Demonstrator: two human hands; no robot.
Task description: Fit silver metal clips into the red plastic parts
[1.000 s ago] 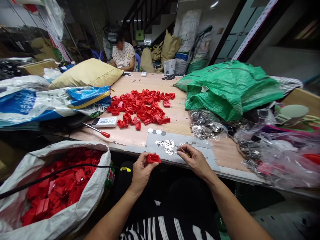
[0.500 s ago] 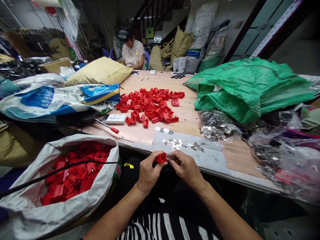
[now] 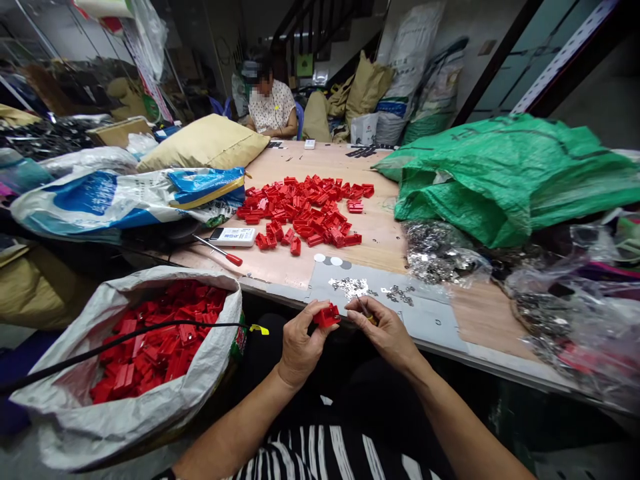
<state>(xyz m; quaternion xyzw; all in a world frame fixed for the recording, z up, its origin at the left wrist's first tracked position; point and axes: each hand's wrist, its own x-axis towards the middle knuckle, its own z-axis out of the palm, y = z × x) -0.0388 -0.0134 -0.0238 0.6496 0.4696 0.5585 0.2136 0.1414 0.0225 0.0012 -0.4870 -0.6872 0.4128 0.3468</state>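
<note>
My left hand [image 3: 300, 347] pinches a red plastic clip [image 3: 327, 315] at the table edge [image 3: 280, 293]; my right hand [image 3: 385, 333] grips a thin tool [image 3: 365, 311] just beside it.

A long wooden table [image 3: 385, 233] runs from the lower centre of the frame up to the top centre. In its middle lies a heap of red parts [image 3: 305, 210]. Left of the heap are a white remote [image 3: 233, 236] and a screwdriver [image 3: 220, 251], and further left blue-white sacks [image 3: 125, 200] with a tan sack [image 3: 205, 143] above. On the right lie a green bag [image 3: 500, 173] and clear bags of metal pieces [image 3: 440, 250]. Near the lower edge a grey sheet [image 3: 425, 313] carries small metal bits [image 3: 353, 287].
</note>
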